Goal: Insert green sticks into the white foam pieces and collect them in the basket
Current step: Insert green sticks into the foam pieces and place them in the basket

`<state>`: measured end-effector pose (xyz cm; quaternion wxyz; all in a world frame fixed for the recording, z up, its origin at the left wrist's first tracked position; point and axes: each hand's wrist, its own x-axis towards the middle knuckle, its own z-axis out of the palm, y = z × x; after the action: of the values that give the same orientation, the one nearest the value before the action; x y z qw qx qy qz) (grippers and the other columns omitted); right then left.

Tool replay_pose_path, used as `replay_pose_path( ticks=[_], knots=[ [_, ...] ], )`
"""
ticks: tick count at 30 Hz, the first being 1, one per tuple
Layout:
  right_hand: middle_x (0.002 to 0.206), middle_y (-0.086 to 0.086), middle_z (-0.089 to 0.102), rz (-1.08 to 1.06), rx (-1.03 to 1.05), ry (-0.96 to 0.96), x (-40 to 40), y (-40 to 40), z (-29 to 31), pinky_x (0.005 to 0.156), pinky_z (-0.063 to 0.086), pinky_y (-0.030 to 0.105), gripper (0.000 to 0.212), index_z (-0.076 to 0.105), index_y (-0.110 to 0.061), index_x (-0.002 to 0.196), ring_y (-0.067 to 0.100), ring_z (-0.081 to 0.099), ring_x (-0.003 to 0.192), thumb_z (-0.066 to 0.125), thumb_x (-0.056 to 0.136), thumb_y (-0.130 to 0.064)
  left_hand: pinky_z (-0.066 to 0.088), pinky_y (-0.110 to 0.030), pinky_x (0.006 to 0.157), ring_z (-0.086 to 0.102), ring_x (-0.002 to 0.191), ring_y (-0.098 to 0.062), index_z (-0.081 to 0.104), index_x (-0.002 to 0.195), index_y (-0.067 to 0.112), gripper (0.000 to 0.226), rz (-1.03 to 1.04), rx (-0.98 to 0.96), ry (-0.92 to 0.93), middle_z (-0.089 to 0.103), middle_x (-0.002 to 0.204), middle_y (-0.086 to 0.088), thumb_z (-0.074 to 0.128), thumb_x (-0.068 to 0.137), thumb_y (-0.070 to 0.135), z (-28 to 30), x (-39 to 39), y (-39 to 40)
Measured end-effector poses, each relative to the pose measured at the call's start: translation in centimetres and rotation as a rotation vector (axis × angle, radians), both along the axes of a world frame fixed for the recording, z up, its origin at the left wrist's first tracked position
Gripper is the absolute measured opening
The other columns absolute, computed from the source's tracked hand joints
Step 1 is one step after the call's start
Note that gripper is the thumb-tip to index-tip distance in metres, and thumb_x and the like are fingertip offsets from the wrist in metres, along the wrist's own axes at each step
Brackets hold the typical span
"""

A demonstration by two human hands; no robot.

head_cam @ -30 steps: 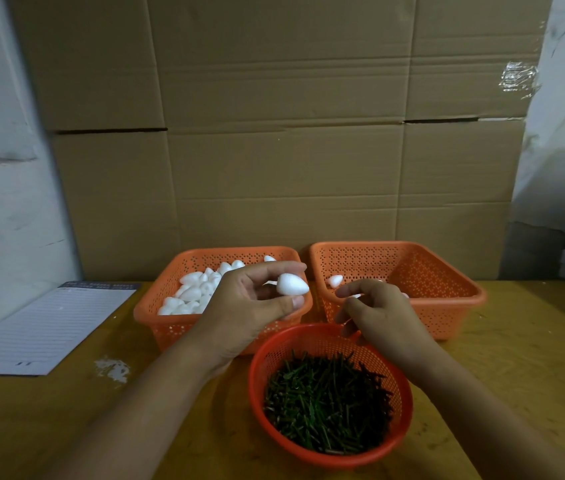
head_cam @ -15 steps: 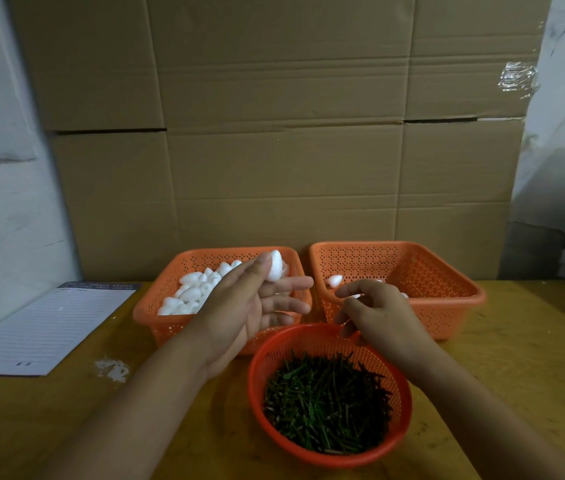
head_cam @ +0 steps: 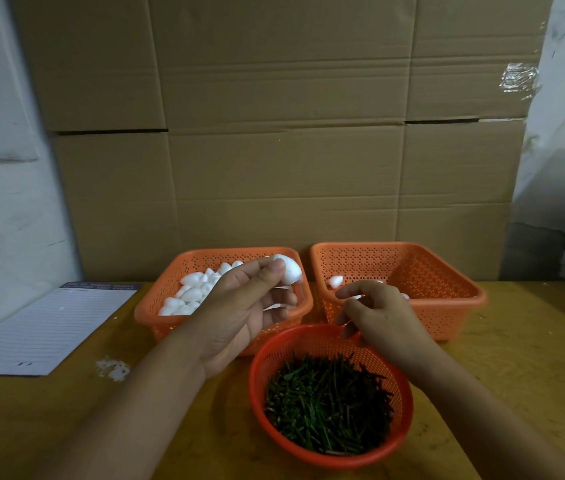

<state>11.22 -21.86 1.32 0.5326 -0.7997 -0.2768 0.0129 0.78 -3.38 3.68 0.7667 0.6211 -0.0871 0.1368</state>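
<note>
Left hand (head_cam: pixel 239 317) pinches a white egg-shaped foam piece (head_cam: pixel 289 269) at thumb and fingertip, above the orange rectangular basket of foam pieces (head_cam: pixel 177 327). Right hand (head_cam: pixel 383 322), fingers curled, hovers over the far rim of the round red basket of green sticks (head_cam: pixel 329 403); whether it has anything in its grasp, cannot tell. The second orange basket (head_cam: pixel 447 292), right of the first, holds a few white pieces.

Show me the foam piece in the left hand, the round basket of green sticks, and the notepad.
foam piece (head_cam: pixel 289 269), head view, middle of its white body.
round basket (head_cam: pixel 401 431), head view, right rim.
notepad (head_cam: pixel 52 327), head view, middle of lined page.
</note>
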Motion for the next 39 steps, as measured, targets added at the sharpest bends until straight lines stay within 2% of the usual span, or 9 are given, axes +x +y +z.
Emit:
replay_pose_path(
  ticks=[5, 9, 13, 18, 21, 24, 29, 33, 39],
  knots=[
    [0.075, 0.001, 0.074, 0.043, -0.025, -0.002, 0.0, -0.1, 0.0, 0.054, 0.052, 0.025, 0.019, 0.064, -0.02, 0.104, 0.015, 0.07, 0.065, 0.05, 0.097, -0.009, 0.054, -0.023, 0.066, 0.064, 0.076, -0.01, 0.063, 0.111, 0.006, 0.035, 0.021, -0.003, 0.021, 0.072, 0.098, -0.005, 0.059, 0.091, 0.035, 0.3, -0.1, 0.0],
    [0.078, 0.008, 0.074, 0.105, -0.104, -0.001, -0.4, 0.1, 0.0, 0.057, 0.054, 0.035, 0.016, 0.063, -0.019, 0.101, 0.026, 0.071, 0.071, 0.051, 0.097, -0.008, 0.055, -0.026, 0.063, 0.064, 0.07, -0.013, 0.063, 0.118, 0.011, 0.039, 0.034, -0.053, 0.041, 0.071, 0.089, -0.007, 0.057, 0.09, 0.037, 0.3, -0.2, -0.3],
    [0.079, 0.009, 0.074, 0.122, -0.144, -0.035, -0.7, 0.2, 0.1, 0.062, 0.057, 0.044, 0.015, 0.064, -0.018, 0.103, 0.03, 0.07, 0.073, 0.052, 0.097, -0.01, 0.055, -0.025, 0.062, 0.064, 0.066, -0.013, 0.064, 0.112, 0.012, 0.034, 0.03, -0.082, 0.044, 0.069, 0.081, -0.006, 0.056, 0.09, 0.038, 0.4, -0.2, -0.4],
    [0.078, 0.009, 0.073, 0.15, -0.21, -0.05, -0.4, 0.2, -0.2, 0.058, 0.057, 0.033, 0.013, 0.065, -0.016, 0.105, 0.023, 0.07, 0.067, 0.056, 0.097, -0.013, 0.055, -0.024, 0.062, 0.062, 0.066, -0.012, 0.071, 0.082, 0.02, 0.024, 0.026, -0.049, 0.047, 0.068, 0.081, -0.007, 0.062, 0.088, 0.041, 0.4, -0.3, -0.5],
    [0.078, -0.001, 0.072, 0.214, -0.324, -0.128, -0.2, 0.2, -0.5, 0.058, 0.052, 0.02, 0.012, 0.07, -0.021, 0.104, 0.001, 0.063, 0.058, 0.067, 0.092, -0.021, 0.055, -0.024, 0.064, 0.062, 0.07, -0.012, 0.071, 0.082, 0.023, 0.018, 0.028, -0.034, 0.042, 0.069, 0.086, -0.008, 0.069, 0.086, 0.04, 0.3, -0.3, -0.4],
    [0.103, -0.015, 0.071, 0.319, -0.489, -0.265, -0.5, 0.3, -0.5, 0.076, 0.048, 0.013, 0.023, 0.072, -0.03, 0.111, -0.008, 0.062, 0.085, 0.073, 0.088, -0.034, 0.054, -0.025, 0.064, 0.063, 0.073, -0.011, 0.072, 0.087, 0.025, 0.019, 0.022, -0.045, 0.042, 0.07, 0.092, -0.006, 0.08, 0.075, 0.037, 0.3, -0.4, -0.3],
    [0.129, -0.02, 0.058, 0.485, -0.706, -0.351, -1.2, 0.5, -0.5, 0.081, 0.036, 0.008, 0.037, 0.064, -0.037, 0.128, -0.006, 0.049, 0.104, 0.068, 0.09, -0.036, 0.055, -0.025, 0.063, 0.065, 0.074, -0.01, 0.077, 0.088, 0.029, 0.017, 0.03, -0.049, 0.047, 0.071, 0.092, -0.004, 0.083, 0.074, 0.021, 0.2, -0.4, -0.4],
    [0.115, -0.015, 0.068, 0.446, -0.694, -0.331, -1.5, 0.5, -0.3, 0.088, 0.053, 0.024, 0.022, 0.073, -0.032, 0.111, 0.002, 0.061, 0.1, 0.068, 0.092, -0.023, 0.054, -0.025, 0.064, 0.064, 0.074, -0.01, 0.077, 0.088, 0.03, 0.023, 0.034, -0.044, 0.049, 0.071, 0.092, -0.005, 0.085, 0.066, 0.027, 0.3, -0.5, -0.6],
    [0.099, -0.012, 0.074, 0.405, -0.58, -0.386, -1.2, 0.3, 0.1, 0.083, 0.051, 0.013, 0.015, 0.078, -0.022, 0.098, -0.004, 0.064, 0.091, 0.067, 0.09, -0.015, 0.054, -0.025, 0.064, 0.064, 0.075, -0.012, 0.074, 0.097, 0.025, 0.019, 0.036, -0.032, 0.063, 0.072, 0.097, -0.007, 0.079, 0.079, 0.026, 0.3, -0.5, -0.4]
  ],
)
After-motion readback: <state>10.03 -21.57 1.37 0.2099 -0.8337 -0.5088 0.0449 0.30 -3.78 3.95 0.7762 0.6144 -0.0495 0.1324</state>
